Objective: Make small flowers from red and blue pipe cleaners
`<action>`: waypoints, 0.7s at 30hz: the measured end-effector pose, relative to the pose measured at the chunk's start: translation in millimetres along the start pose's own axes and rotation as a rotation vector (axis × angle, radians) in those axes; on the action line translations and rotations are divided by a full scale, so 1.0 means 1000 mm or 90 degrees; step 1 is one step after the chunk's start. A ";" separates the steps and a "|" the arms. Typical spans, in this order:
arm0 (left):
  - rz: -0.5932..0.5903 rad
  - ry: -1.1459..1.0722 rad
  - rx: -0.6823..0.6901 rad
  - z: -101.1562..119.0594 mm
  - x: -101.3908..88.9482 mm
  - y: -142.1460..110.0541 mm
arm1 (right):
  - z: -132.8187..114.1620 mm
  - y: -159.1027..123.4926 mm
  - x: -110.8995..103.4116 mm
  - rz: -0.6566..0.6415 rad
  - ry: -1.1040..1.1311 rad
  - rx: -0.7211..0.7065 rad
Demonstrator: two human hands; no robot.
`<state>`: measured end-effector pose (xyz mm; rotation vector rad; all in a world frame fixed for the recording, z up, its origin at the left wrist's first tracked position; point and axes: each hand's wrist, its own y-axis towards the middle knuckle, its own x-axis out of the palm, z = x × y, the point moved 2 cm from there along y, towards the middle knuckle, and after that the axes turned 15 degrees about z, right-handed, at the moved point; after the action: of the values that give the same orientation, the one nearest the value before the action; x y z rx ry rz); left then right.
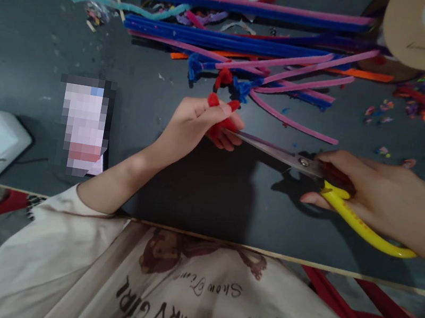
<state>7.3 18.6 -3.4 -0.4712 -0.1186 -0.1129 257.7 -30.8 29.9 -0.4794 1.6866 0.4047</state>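
The printed shirt lies nearest; beyond it, scissors held in the right hand point leftward — tips at the red fuzzy piece the left hand pinches.

Red fuzzy piece — partly hidden | yellow-handled scissors — slanted, tips at red piece

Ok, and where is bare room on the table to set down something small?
Bare tabletop shows between the phone and the left hand. Another patch, in shadow, lies between the scissors and the shirt. The far side is crowded with pipe cleaners and a spool; small scraps dot the right.
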 end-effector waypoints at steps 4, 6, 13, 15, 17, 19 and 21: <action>-0.006 -0.007 0.009 -0.001 0.000 0.000 | 0.004 0.000 -0.003 -0.026 -0.009 0.018; 0.003 -0.007 0.022 0.000 0.000 0.000 | 0.007 0.000 -0.005 -0.052 -0.026 0.053; 0.047 0.068 0.019 0.002 0.003 -0.001 | 0.011 0.005 -0.008 -0.164 -0.040 0.149; 0.057 0.068 0.020 0.003 0.003 -0.001 | 0.011 0.005 -0.008 -0.161 -0.034 0.140; 0.053 0.056 0.022 0.003 0.003 -0.001 | 0.011 0.004 -0.009 -0.158 -0.033 0.128; 0.044 0.044 0.024 0.002 0.003 -0.001 | 0.011 0.003 -0.009 -0.154 -0.035 0.124; 0.037 0.024 0.025 0.001 0.002 -0.001 | 0.010 0.003 -0.010 -0.150 -0.037 0.126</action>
<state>9.4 18.0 -1.2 -0.4328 -0.0698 -0.0620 265.9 -22.4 38.2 -0.5080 1.5728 0.0776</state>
